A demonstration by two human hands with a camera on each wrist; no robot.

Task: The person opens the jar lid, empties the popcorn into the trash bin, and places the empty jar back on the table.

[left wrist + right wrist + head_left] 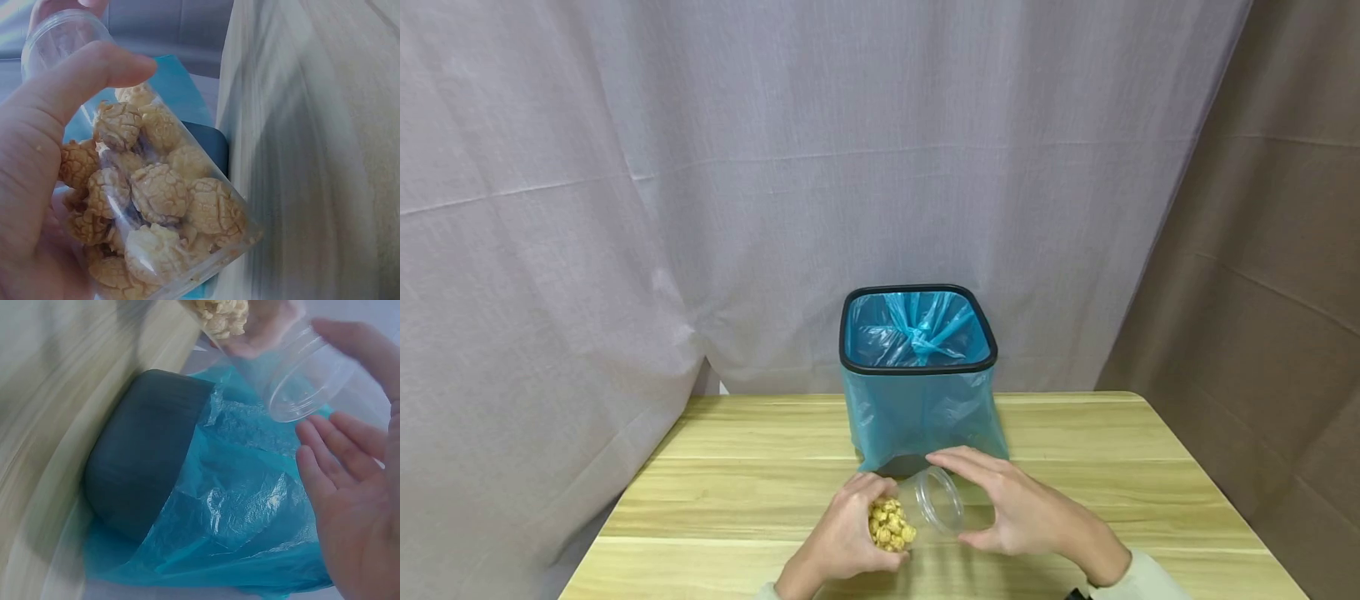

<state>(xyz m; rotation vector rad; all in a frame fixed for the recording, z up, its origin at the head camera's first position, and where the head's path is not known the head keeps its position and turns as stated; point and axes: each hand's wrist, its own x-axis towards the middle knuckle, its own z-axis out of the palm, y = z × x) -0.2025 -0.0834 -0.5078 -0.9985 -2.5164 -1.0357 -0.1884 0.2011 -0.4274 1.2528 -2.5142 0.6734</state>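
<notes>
My left hand (844, 532) grips a clear plastic jar (215, 206) that leans over, its closed bottom toward me. Caramel-coloured popcorn (891, 527) lies in the jar's lower part, round pieces filling much of the left wrist view. At the far end is a clear round top (940, 500); whether that is a lid or the bare rim I cannot tell. My right hand (1026, 508) is spread around this top, thumb and fingers wide apart. In the right wrist view its fingers (340, 447) are extended beside the top, and contact is unclear.
Just beyond the hands stands a bin with a black rim (917, 369), lined with a blue plastic bag (925, 408) knotted inside. Its dark base (147, 456) shows below the bag. The wooden table (722, 500) backs onto a grey curtain (760, 208).
</notes>
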